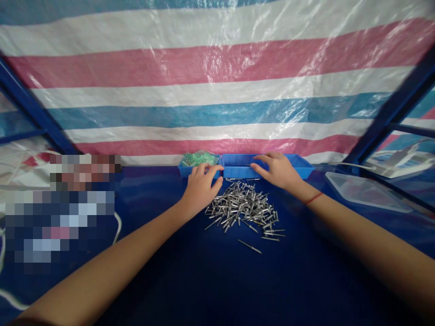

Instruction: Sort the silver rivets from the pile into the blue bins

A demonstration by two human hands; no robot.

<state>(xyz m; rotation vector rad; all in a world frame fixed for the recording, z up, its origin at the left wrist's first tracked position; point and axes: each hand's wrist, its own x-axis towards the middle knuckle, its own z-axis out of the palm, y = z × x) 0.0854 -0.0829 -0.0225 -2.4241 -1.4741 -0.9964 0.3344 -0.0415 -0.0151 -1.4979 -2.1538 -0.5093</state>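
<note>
A loose pile of metal rivets (pixel 243 203) lies on the dark blue table, with a few strays at its near edge. Behind it stand a small blue bin (pixel 185 171) holding a green plastic bag (pixel 200 158) and a longer blue bin (pixel 238 172). My left hand (pixel 203 185) is at the pile's upper left, in front of the small bin, its fingers apart and nothing visible in them. Over the long bin's front wall, my right hand (pixel 276 170) reaches with thumb and fingers spread, and no object shows in it.
A clear plastic lid (pixel 367 192) lies on the right of the table (pixel 210 280). White cables (pixel 117 228) run along the left, beside a blurred-out area. Blue frame posts flank a striped plastic sheet (pixel 217 108) at the back.
</note>
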